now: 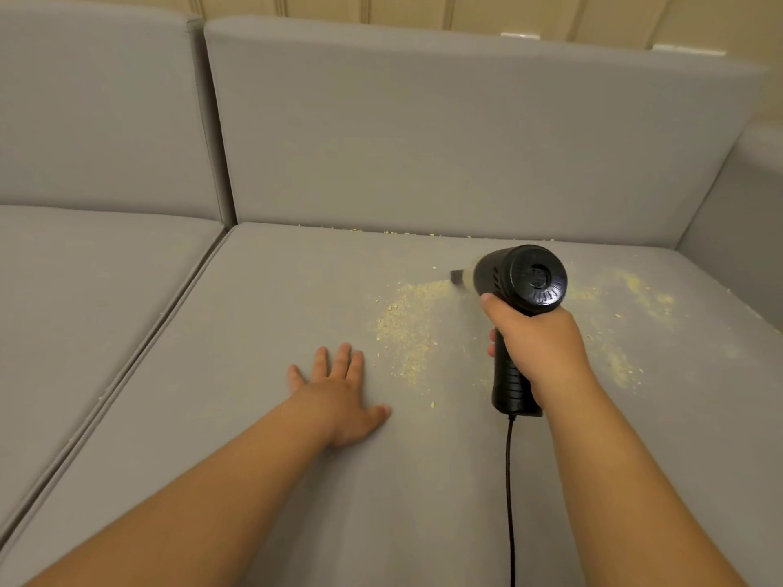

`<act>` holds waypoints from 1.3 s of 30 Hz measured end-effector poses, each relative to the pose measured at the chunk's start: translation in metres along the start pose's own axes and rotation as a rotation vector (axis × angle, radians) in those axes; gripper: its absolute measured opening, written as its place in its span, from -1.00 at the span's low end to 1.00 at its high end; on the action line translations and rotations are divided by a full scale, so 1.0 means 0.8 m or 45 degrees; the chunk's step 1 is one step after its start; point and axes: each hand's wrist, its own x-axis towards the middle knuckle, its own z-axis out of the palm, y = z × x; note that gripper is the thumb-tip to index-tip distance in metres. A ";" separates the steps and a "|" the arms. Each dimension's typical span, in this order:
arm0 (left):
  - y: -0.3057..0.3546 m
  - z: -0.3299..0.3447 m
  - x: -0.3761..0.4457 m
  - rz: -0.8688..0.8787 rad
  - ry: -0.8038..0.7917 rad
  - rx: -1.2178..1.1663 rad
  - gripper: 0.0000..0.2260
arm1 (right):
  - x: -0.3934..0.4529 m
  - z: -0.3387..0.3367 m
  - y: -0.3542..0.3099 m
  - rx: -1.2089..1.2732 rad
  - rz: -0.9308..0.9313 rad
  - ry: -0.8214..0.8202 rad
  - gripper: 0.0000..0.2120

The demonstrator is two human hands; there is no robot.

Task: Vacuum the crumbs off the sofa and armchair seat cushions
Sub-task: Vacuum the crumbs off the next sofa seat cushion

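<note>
Firmly, right hand (536, 341) fingers grip vacuum (519, 324); left hand (339, 396) fingers splayed on cushion (254, 417).

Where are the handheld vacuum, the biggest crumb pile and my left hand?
handheld vacuum (534, 278): head view, on its round black rear cap.
biggest crumb pile (409, 328): head view, middle of the yellow scatter.
left hand (339, 394): head view, on its back, flat on the cushion.

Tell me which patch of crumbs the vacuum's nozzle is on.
The dense middle patch of crumbs, just right of the flat left hand; the vacuum nozzle touches its top. The patch at far right lies behind the vacuum.
</note>
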 end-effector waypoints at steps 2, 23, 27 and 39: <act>0.000 -0.001 -0.001 0.000 0.000 -0.010 -0.10 | -0.005 0.007 -0.004 -0.012 -0.002 -0.084 -0.83; 0.000 0.000 0.000 -0.004 0.013 -0.007 -0.11 | 0.012 0.010 -0.001 0.225 0.136 -0.058 -0.84; 0.000 0.000 0.000 0.002 0.011 -0.013 -0.11 | 0.010 0.008 -0.001 0.220 0.131 -0.056 -0.84; -0.002 0.001 0.001 -0.002 0.010 -0.015 -0.11 | -0.005 -0.004 -0.016 0.061 0.033 0.020 -0.87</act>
